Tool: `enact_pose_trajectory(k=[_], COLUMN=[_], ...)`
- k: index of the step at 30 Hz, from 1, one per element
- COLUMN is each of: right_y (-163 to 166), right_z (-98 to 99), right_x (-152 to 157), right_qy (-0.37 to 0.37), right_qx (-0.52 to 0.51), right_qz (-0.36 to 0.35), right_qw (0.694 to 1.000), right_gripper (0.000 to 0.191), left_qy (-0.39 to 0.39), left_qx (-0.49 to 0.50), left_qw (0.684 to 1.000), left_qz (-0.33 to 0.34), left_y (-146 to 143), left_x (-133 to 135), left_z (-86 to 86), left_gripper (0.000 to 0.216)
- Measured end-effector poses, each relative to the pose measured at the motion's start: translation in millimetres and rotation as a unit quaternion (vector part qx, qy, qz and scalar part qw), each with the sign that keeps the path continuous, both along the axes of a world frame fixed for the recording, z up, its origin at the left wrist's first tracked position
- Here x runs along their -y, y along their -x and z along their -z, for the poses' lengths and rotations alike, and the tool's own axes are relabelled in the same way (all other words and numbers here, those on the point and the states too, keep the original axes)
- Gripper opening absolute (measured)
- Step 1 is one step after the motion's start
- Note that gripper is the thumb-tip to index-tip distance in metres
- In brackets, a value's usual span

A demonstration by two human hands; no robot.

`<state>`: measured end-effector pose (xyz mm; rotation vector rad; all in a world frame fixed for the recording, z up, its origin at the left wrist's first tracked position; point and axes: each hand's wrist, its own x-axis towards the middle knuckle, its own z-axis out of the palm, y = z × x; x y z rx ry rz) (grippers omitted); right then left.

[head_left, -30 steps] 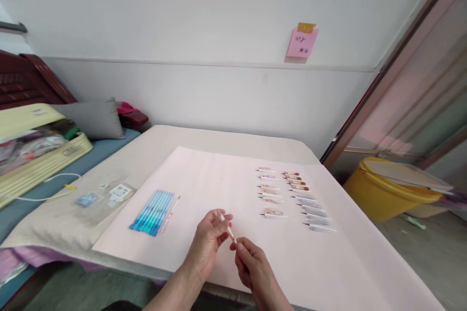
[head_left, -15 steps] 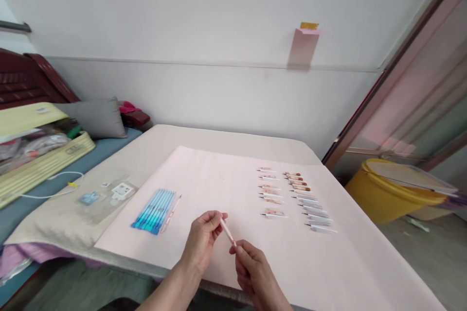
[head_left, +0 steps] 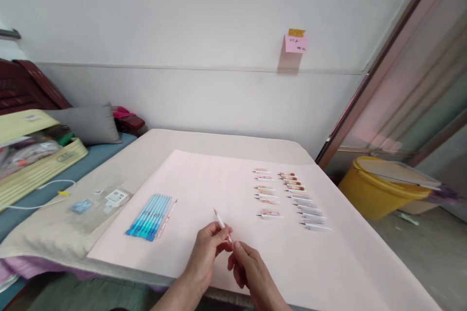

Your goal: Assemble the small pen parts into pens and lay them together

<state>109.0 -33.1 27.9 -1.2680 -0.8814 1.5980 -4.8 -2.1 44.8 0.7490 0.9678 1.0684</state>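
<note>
Slender white-and-pink pen (head_left: 219,218), pinched in left-hand grip (head_left: 209,243) and right-hand grip (head_left: 251,262); blue gradient-barrelled pens (head_left: 150,215) toward front-left corner of worktop (head_left: 219,143); yellow plastic bucket (head_left: 368,197) beyond right edge.

Single head-worn view; faces forward and down across table (head_left: 222,144) toward wall (head_left: 164,19); near edge close below

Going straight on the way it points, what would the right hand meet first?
The right hand would likely meet the near end of the white pen first, perhaps touching it now, then the left hand holding that pen; depth is unclear.
</note>
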Motion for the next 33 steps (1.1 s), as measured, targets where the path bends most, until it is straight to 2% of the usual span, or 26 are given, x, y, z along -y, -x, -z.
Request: enact_pose_trajectory(k=[2,5,9,11,12,15,17,22,25,28,31,33], right_y=[-1,-5,-10,-12,-13,-17,-21,-31,-32,-32,-32,-34], right_z=[5.6,12.9,13.1,11.6,11.4,12.7,13.1,4.7,-1.0,-2.4,-0.2,2.6], right_x=[-2,-4,-6,-6,-7,-9,-11,-11,-11,-12,-12,-13], right_qy=[0.013,0.035,0.041,0.043,0.047,0.064,0.069,0.043,0.037,0.039,0.031,0.036], right_qx=[0.037,0.05,0.019,0.006,0.001,-0.008,-0.003,0.007,0.001,-0.006,-0.006,0.003], right_qz=[0.016,0.077,0.115,0.112,0.11,0.114,0.118,0.106,0.106,0.109,0.112,0.112], right_qw=[0.999,0.995,0.992,0.993,0.993,0.991,0.991,0.993,0.994,0.993,0.993,0.993], right_gripper=[0.046,0.041,0.035,0.033,0.032,0.031,0.031,0.031,0.03,0.029,0.03,0.031], left_qy=[-0.013,-0.037,-0.04,-0.048,-0.053,-0.05,-0.052,-0.08,-0.108,-0.142,-0.197,-0.174], left_qx=[-0.034,-0.088,-0.203,-0.308,-0.382,-0.467,-0.505,-0.586,-0.613,-0.617,-0.619,-0.65], left_qw=[0.999,0.995,0.978,0.949,0.921,0.878,0.854,0.797,0.776,0.773,0.759,0.737], left_qz=[-0.007,-0.017,-0.017,-0.036,-0.05,-0.092,-0.11,-0.124,-0.098,-0.037,0.036,0.065], left_y=[6,17,31,37,41,53,65,91,84,60,43,43], left_x=[-3,-14,-37,-48,-53,-64,-68,-75,-73,-65,-61,-62], left_z=[-2.4,-1.3,16.4,30.6,37.7,52.6,54.8,46.5,52.4,67.9,75.8,71.6], left_gripper=[0.024,0.027,0.024,0.019,0.017,0.02,0.019,0.017,0.021,0.019,0.04,0.049])
